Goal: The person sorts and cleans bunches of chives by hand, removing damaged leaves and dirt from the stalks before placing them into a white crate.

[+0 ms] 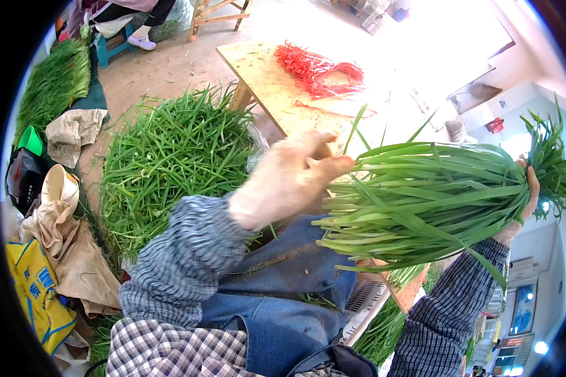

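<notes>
A large bundle of garlic chives (434, 195) lies sideways in the air at the right, pale stem ends toward the middle and dark leaf tips at the far right. My right hand (529, 195) grips it round the leafy end; the leaves partly hide its fingers. At the upper stems, my left hand (289, 176) has its fingers bent in a pinch, thumb tip against the bundle's edge. What sits between those fingertips is too small to make out. Left of my left hand, a big loose heap of garlic chives (170, 163) rests on the floor.
Red ties (321, 72) lie on a wooden table (251, 60) ahead. A white plastic crate (366, 295) stands by my knees. Brown paper (75, 257), a yellow bag (34, 292) and more chives (50, 88) line the left. Another person sits on a blue stool (110, 47) at the back left.
</notes>
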`<state>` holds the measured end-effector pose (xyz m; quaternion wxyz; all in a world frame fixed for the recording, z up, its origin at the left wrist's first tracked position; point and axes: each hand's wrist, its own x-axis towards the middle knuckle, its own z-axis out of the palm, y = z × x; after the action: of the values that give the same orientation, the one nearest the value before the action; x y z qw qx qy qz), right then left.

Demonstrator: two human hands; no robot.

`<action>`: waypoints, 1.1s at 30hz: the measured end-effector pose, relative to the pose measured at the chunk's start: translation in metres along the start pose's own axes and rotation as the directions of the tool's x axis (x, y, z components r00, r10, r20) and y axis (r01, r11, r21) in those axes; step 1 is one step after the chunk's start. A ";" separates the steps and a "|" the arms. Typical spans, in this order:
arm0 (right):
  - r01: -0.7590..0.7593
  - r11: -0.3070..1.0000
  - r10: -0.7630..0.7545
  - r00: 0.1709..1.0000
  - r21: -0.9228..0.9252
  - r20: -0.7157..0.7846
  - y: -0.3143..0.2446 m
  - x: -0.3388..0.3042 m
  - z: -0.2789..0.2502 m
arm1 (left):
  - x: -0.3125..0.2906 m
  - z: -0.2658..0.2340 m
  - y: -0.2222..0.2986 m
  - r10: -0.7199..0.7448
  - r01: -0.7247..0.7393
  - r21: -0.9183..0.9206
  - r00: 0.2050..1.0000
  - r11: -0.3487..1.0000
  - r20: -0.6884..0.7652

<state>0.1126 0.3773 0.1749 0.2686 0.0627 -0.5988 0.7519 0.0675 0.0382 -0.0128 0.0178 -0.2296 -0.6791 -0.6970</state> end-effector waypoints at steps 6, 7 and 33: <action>0.114 0.992 -0.112 0.993 -0.054 0.039 -0.005 0.000 -0.012 | -0.016 0.003 -0.048 0.498 -0.374 0.405 0.827 0.834 -0.262; 0.108 0.993 -0.106 0.993 -0.044 0.048 -0.009 -0.001 -0.005 | -0.027 -0.020 -0.062 0.495 -0.271 0.635 0.845 0.723 -0.203; 0.045 0.997 -0.054 0.983 0.058 0.174 0.003 -0.011 -0.013 | -0.050 0.002 -0.010 0.425 -0.428 0.372 0.900 0.824 0.096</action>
<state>0.1236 0.3856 0.1636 0.2317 0.1505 -0.5980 0.7524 0.1094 0.0269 -0.0399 0.2143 -0.3707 -0.7337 -0.5276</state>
